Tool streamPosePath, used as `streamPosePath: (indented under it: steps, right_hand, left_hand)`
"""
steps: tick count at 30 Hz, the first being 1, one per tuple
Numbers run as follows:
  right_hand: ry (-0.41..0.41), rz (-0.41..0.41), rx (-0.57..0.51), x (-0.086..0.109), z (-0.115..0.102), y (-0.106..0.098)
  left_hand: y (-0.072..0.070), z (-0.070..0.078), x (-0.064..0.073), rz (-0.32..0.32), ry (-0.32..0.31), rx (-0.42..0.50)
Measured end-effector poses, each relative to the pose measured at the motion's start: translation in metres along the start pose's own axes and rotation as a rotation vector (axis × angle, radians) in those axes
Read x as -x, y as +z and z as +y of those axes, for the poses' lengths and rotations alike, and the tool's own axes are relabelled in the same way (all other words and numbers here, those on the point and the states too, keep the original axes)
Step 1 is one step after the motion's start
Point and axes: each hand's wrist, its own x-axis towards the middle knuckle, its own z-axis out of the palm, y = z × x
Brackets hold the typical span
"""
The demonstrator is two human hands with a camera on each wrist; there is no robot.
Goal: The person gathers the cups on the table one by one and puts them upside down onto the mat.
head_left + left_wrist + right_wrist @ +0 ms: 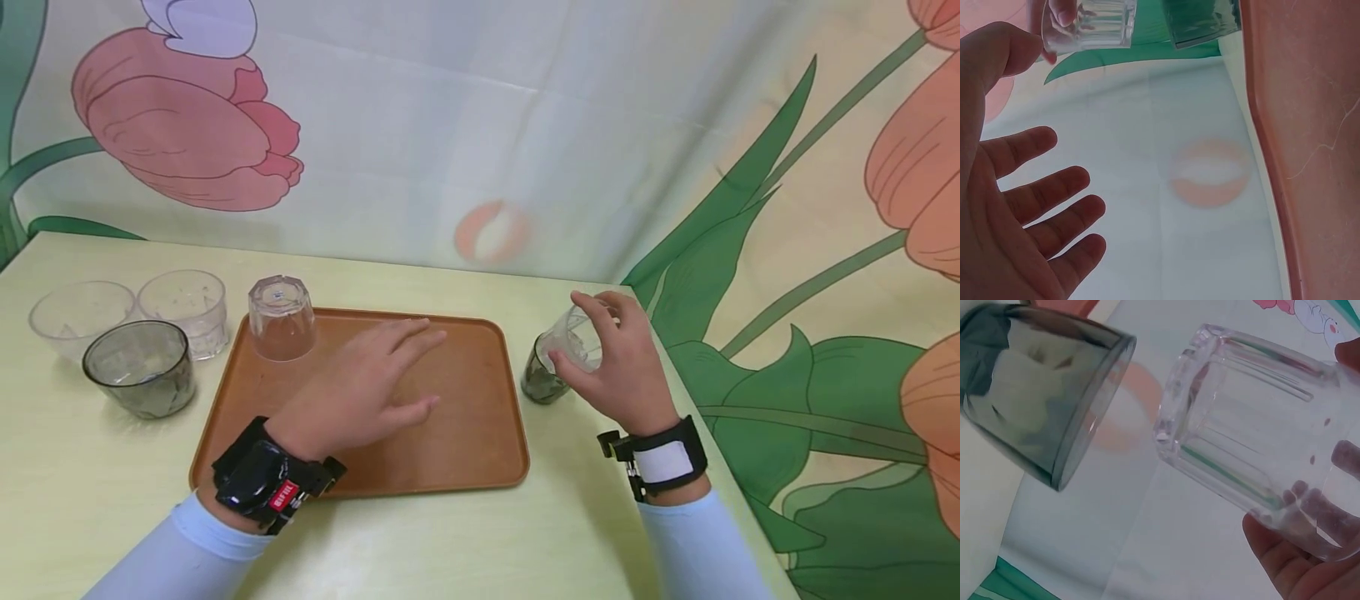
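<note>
My right hand grips a clear glass by its rim end, thumb and fingers around its side. That glass hovers over a smoky grey glass, which stands upright on the table right of the tray. In the right wrist view, the clear glass's base faces the mouth of the grey glass, with a gap between the two. Above the brown tray, my left hand has its fingers spread and holds nothing. An upside-down clear glass sits at the tray's back left corner.
Left of the tray stand a clear bowl-like glass, a clear tumbler and a wide smoky glass, close together. A flower-printed curtain hangs behind the pale table and along its right edge.
</note>
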Motion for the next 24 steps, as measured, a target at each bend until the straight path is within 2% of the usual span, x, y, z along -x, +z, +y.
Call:
streamPosePath:
  steps: [9,17,24]
  right_hand:
    - [0.009,-0.026,-0.045,0.003,-0.007,0.012]
    - [-0.016,-0.038,-0.084,0.0,-0.02,0.018]
    - [-0.002,-0.035,-0.113,-0.002,-0.028,0.022]
  left_hand:
    - [0.003,0.004,0.0,-0.032,-0.006,-0.002]
    - [0.006,0.004,0.002,-0.033,-0.016,0.0]
    - [0.009,0.001,0.001,-0.029,-0.015,-0.001]
